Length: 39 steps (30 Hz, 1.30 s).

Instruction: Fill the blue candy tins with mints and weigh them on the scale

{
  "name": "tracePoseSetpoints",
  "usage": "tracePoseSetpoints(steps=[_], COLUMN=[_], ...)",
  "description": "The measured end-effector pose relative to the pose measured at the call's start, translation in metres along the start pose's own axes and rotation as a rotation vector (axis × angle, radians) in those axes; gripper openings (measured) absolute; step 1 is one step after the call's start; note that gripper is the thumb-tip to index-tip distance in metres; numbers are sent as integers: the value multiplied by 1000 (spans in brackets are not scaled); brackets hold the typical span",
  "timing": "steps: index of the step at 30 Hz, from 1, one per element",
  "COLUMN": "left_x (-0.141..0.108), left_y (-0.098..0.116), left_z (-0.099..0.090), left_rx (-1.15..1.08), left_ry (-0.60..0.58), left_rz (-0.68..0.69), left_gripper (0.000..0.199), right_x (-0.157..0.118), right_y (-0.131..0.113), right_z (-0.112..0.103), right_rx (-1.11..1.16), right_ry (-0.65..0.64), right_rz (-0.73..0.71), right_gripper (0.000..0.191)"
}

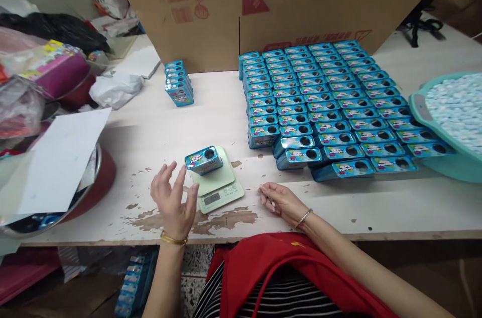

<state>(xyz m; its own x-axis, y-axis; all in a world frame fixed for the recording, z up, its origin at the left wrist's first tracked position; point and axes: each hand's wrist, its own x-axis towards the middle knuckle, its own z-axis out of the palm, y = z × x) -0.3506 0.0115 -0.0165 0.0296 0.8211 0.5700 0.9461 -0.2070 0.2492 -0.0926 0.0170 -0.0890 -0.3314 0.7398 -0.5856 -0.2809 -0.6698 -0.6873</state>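
Observation:
A blue tin (205,161) with a round hole in its top stands on a pale green kitchen scale (220,185). My left hand (173,202) is just left of the tin, fingers spread and holding nothing. To the right of the scale, my right hand (282,201) hovers low over the table with its fingertips pinched together. A small whitish bit shows between its fingers, too small to name. Rows of similar blue tins (297,120) with holes in their tops stand beyond my right hand.
At right is a turquoise basin (417,107) full of small whitish pieces. A few more tins (179,85) stand at back left. A large cardboard box (211,37) forms the back. On the left, papers (64,157) cover a red bowl (105,177), beside plastic bags.

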Motion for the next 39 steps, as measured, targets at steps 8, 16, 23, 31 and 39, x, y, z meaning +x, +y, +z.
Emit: tracePoseSetpoints(steps=[8,16,23,31,39], left_x=[34,34,36,84,100], left_y=[18,3,12,22,89], left_z=[22,4,20,15,95], left_rx=[-41,-19,28,-96,-126], left_ry=[-225,-33,-199,-403,-438], left_rz=[187,38,121,233,495], left_gripper=[49,39,47,33,34], right_x=[4,6,7,11,13], right_y=[-1,-1,-5,-11,-13], right_z=[-2,-5,-5,-4,-3], right_rx=[-1,12,20,68,69], right_ry=[-53,-95,-124,-141,-134], right_rz=[-8,-18,12,16,-1], right_gripper=[46,44,44,47,52])
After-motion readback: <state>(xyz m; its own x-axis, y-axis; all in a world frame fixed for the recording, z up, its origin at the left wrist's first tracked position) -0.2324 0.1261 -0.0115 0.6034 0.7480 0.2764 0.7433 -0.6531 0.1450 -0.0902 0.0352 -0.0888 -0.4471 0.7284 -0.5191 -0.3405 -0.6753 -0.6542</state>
